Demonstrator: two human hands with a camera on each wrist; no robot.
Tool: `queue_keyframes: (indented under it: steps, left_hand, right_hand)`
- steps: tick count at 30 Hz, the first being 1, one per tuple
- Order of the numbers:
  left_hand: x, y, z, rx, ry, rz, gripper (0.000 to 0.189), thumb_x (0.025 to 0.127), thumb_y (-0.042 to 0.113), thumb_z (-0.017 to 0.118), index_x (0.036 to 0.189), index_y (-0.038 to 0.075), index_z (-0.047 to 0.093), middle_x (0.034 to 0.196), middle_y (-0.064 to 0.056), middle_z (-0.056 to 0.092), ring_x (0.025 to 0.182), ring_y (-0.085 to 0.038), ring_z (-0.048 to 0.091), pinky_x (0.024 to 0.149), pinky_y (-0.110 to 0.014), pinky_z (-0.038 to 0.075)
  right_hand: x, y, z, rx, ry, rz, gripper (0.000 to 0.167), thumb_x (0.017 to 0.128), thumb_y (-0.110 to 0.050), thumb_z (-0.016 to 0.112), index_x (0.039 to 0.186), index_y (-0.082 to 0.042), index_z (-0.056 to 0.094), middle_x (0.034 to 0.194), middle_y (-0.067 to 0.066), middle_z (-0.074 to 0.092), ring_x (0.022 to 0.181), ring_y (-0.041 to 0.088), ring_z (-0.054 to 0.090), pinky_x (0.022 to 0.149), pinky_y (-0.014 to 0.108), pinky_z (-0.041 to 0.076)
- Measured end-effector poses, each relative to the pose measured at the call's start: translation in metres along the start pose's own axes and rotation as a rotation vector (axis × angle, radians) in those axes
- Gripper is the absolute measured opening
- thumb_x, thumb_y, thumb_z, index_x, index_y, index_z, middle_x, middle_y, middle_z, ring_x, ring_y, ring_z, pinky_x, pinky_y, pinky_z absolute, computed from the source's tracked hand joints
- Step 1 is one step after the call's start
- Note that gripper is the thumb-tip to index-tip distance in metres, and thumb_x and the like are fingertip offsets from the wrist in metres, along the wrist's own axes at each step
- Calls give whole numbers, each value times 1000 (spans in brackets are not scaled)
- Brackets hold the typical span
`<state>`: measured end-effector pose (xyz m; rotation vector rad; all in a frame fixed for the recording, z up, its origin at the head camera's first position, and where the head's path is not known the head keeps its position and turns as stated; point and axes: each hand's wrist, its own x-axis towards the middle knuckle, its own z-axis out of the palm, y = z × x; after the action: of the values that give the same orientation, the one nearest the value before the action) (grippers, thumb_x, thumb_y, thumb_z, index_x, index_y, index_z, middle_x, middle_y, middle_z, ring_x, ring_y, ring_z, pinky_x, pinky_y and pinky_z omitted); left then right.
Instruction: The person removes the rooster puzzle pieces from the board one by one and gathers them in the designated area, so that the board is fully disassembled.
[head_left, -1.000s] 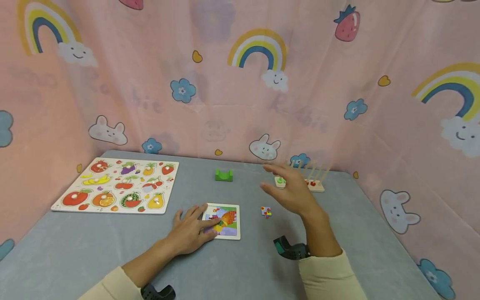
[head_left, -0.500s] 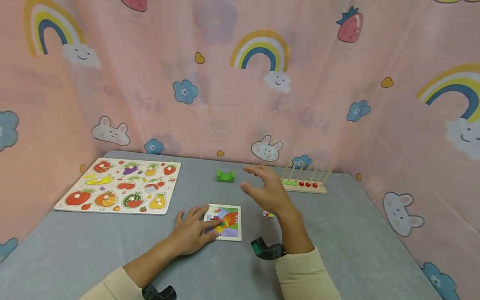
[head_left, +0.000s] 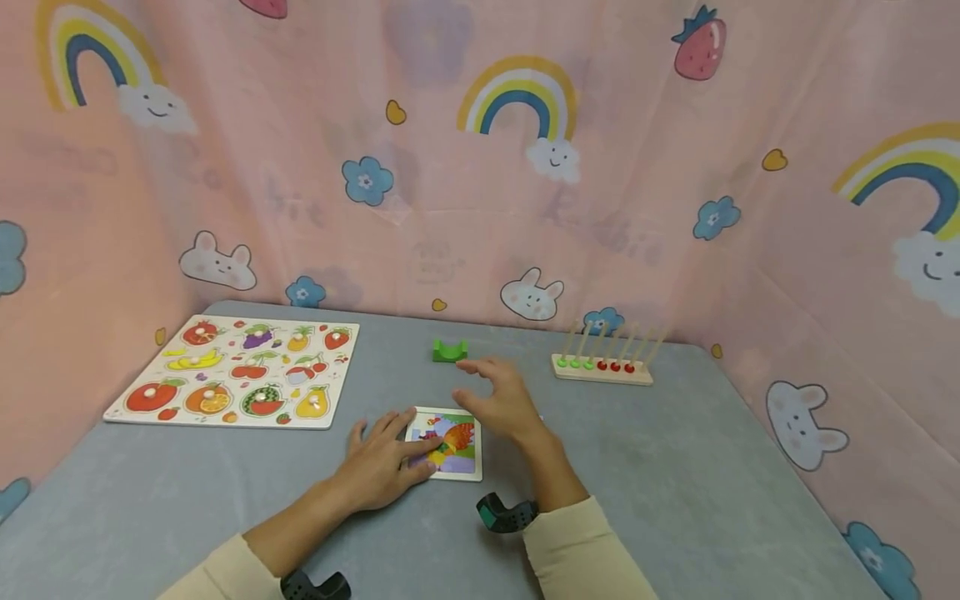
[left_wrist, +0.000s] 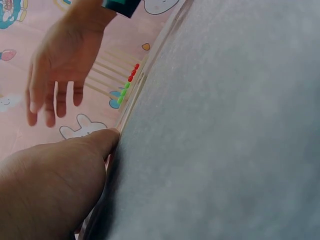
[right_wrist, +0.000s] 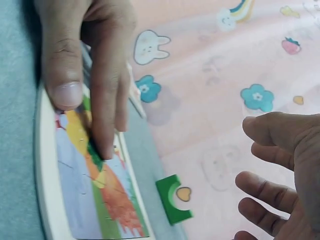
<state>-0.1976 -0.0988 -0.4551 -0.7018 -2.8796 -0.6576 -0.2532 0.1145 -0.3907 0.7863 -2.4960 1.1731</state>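
A small square jigsaw puzzle (head_left: 462, 463) in a pale frame lies on the table, printed with an orange and yellow picture. My left hand (head_left: 378, 468) rests on its left side, fingers extended across the picture; the right wrist view shows the thumb and fingertips touching the puzzle face (right_wrist: 75, 185). Just right of the puzzle, my right hand (head_left: 508, 407) hovers with fingers parted and nothing between them. In the left wrist view this right hand (left_wrist: 70, 55) is raised off the table. The loose puzzle piece is almost wholly hidden behind the right hand.
A white fruit peg puzzle board (head_left: 225, 371) lies at the left. Behind the small puzzle stands a green arched block (head_left: 450, 353). A wooden bead rack (head_left: 602, 372) with upright sticks and green and red beads stands at the back right, before a pink patterned curtain (head_left: 435, 225).
My right hand has moved left, from over by the bead rack to beside the jigsaw puzzle, uncovering the rack and covering the loose piece. The left hand has stayed on the puzzle.
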Motion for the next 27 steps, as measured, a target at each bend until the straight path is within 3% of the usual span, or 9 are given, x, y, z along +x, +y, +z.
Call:
queue_keyframes:
  steps: [9,20,27]
  left_hand:
    - [0,1,-2,0,-6,-3,38,92,45,62,129,35,64,150,-14,36,135,-39,30,97,-72,9]
    - [-1,1,-5,-4,-15,-4,40,92,44,62,131,34,62,151,-15,34,135,-39,29,97,-71,9]
    - [-1,0,-4,-13,-14,0,39,92,44,62,130,34,63,151,-15,34,135,-39,29,97,-72,9]
  right_hand:
    - [-2,15,18,48,-51,3,35,83,-11,73,116,1,67,109,17,64,104,32,56,89,51,42]
    - [-7,24,32,27,-231,147,34,86,-17,72,117,-5,68,116,9,63,111,27,53,95,48,40]
    - [-9,23,34,-55,-277,220,24,85,-22,72,107,-14,71,119,6,59,115,28,45,97,50,37]
